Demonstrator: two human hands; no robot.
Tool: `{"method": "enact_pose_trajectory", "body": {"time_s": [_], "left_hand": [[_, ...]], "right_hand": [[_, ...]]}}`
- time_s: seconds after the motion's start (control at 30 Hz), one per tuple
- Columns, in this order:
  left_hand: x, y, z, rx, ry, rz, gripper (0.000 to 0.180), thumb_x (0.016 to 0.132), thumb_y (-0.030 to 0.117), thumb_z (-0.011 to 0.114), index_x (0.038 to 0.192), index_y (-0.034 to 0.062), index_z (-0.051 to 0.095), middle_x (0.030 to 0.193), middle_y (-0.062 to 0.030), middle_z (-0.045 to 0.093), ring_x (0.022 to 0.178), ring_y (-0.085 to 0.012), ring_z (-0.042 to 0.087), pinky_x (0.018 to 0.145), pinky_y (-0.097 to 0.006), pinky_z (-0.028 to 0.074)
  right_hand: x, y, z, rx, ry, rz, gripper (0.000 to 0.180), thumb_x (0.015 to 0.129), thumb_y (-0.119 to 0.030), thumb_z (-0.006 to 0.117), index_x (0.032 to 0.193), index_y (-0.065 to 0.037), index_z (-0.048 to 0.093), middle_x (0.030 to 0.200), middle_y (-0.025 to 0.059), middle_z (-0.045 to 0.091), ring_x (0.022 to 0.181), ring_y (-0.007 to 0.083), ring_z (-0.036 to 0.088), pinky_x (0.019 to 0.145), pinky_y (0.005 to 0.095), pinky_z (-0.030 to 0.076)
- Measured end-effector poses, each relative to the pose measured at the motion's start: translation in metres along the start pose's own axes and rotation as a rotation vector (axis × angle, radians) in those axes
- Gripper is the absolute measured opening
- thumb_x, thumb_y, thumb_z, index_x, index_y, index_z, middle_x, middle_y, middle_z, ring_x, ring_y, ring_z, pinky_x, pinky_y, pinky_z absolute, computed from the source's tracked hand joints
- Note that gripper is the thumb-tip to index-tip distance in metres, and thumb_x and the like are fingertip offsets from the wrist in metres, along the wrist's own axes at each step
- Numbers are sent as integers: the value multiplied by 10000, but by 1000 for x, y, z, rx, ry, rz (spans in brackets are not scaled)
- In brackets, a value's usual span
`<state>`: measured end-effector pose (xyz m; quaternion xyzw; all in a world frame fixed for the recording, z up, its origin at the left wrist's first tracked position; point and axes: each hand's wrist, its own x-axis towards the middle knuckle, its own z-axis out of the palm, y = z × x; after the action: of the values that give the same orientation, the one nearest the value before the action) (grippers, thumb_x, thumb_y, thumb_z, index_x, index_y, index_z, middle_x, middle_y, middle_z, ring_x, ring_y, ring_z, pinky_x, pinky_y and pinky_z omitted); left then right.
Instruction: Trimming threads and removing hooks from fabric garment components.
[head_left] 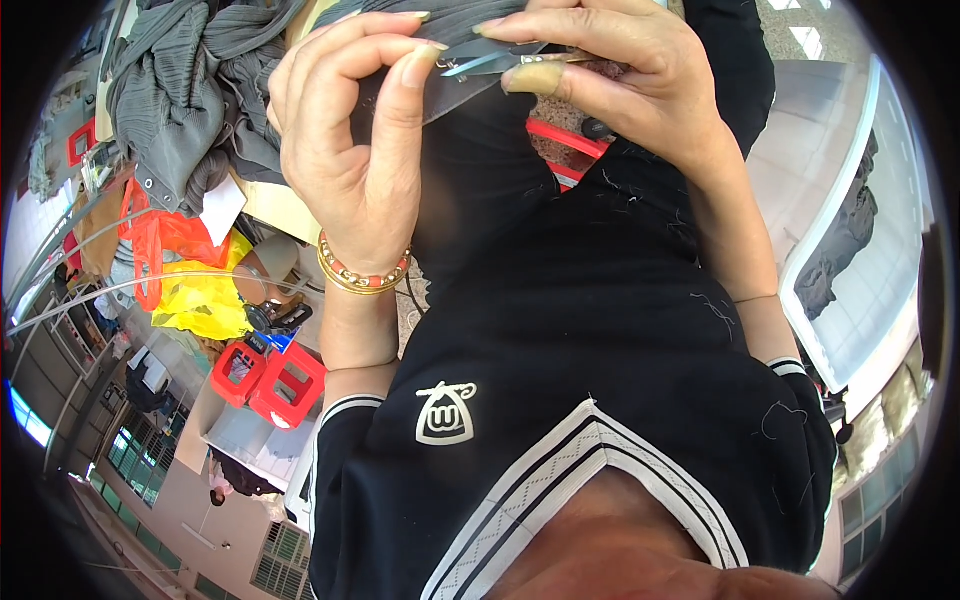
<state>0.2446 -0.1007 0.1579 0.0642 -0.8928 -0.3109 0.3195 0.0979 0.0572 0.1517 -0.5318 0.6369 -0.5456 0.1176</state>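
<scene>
High in the view, my right hand [640, 75] grips small metal thread snips [488, 66] between thumb and fingers, their pointed blades toward the left. My left hand [350, 130] faces it, thumb and index fingertip pinched together right at the blade tips. What that pinch holds is too small to make out; a tiny metal bit shows beside it. Grey ribbed fabric [450, 32] lies behind the fingertips, with a dark smooth piece [455, 98] just under the blades.
A heap of grey ribbed garments [190, 90] lies at the upper left. Below it are a red plastic bag [150, 235], a yellow bag [200, 300] and red plastic frames [288, 385]. A white-edged tray [850, 260] with dark cloth stands on the right.
</scene>
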Motion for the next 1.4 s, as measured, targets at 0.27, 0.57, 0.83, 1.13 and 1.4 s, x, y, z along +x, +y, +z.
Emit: {"method": "enact_pose_trajectory", "body": {"time_s": [0.27, 0.57, 0.83, 1.13, 1.4], "left_hand": [[-1, -4, 5, -58, 33, -28, 53, 872, 79, 633, 904, 41, 654, 1013, -68, 660, 997, -183, 562, 926, -304, 386], [-15, -11, -4, 182, 163, 96, 189, 815, 61, 696, 995, 74, 640, 898, -40, 624, 870, -197, 550, 815, -306, 378], [-40, -28, -18, 134, 222, -64, 174, 837, 13, 650, 1006, 52, 650, 901, -68, 606, 849, -201, 545, 804, -291, 406], [-32, -8, -22, 183, 170, 18, 316, 721, 165, 790, 1019, 93, 715, 936, -34, 591, 908, -182, 513, 818, -294, 385], [-26, -1, -16, 283, 168, 42, 272, 679, 113, 807, 943, 125, 742, 892, -2, 592, 833, -160, 502, 758, -285, 366]], "right_hand": [[16, 35, 22, 73, 202, -530, 302, 723, -83, 774, 1015, -52, 704, 793, 63, 596, 716, 194, 581, 618, 280, 439], [-4, 7, -4, 255, 86, 146, 278, 736, 9, 759, 1010, 9, 707, 824, 63, 629, 741, 124, 572, 644, 223, 425], [-8, 4, 1, 324, 61, 294, 292, 728, 6, 764, 1014, 21, 704, 854, 70, 645, 758, 122, 581, 670, 214, 429], [-2, -5, 6, 174, 21, 189, 317, 701, -12, 788, 1007, 10, 709, 834, 71, 639, 724, 137, 572, 635, 231, 419], [-1, -10, 6, 105, -9, 181, 320, 704, -31, 794, 1012, -7, 711, 815, 63, 625, 704, 135, 568, 603, 235, 407]]}}
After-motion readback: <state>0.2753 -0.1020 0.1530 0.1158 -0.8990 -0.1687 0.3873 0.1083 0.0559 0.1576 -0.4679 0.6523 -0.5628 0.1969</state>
